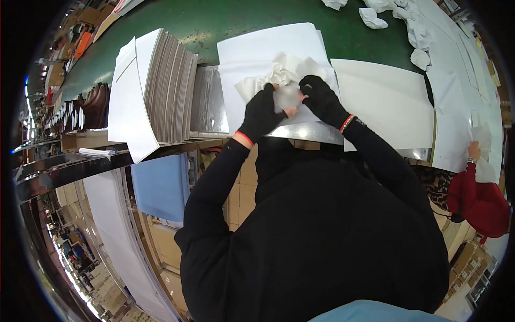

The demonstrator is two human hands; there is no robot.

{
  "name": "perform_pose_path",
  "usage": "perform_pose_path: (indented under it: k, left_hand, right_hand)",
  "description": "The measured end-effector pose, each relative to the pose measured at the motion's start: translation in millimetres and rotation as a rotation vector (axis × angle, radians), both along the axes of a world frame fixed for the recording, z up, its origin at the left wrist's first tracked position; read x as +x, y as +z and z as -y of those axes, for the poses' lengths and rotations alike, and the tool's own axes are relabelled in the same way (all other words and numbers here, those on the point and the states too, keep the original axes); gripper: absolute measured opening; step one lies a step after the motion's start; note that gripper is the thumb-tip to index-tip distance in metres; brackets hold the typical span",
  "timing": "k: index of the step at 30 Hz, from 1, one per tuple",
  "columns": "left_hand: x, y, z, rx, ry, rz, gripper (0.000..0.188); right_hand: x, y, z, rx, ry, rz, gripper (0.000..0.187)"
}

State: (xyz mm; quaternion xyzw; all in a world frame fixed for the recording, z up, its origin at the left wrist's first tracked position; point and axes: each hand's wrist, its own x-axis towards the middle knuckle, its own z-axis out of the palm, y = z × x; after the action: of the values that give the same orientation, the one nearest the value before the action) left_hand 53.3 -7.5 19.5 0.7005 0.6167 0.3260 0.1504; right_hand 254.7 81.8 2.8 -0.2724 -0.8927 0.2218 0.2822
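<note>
A crumpled white paper (287, 80) is gripped between the closed fingers of the black-gloved left hand (261, 111) and right hand (323, 98), above flat white sheets (268, 45) on the green desk (225, 21).

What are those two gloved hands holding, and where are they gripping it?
Both hold one crumpled sheet of white tissue paper. The left hand grips its left side, the right hand its right side, fingertips pinching the near edge between them.
</note>
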Motion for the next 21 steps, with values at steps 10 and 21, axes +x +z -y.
perform_pose_path:
  k: [10,21]
  left_hand:
    - [-23,11,23,-0.343,-0.080,-0.315,0.040]
    - [-89,-36,-33,-0.781,-0.148,0.146,0.052]
  right_hand:
    - [0,5,-2,-0.360,0.081,-0.029,0.012]
    - [-23,36,55,0.234,0.375,0.007,0.037]
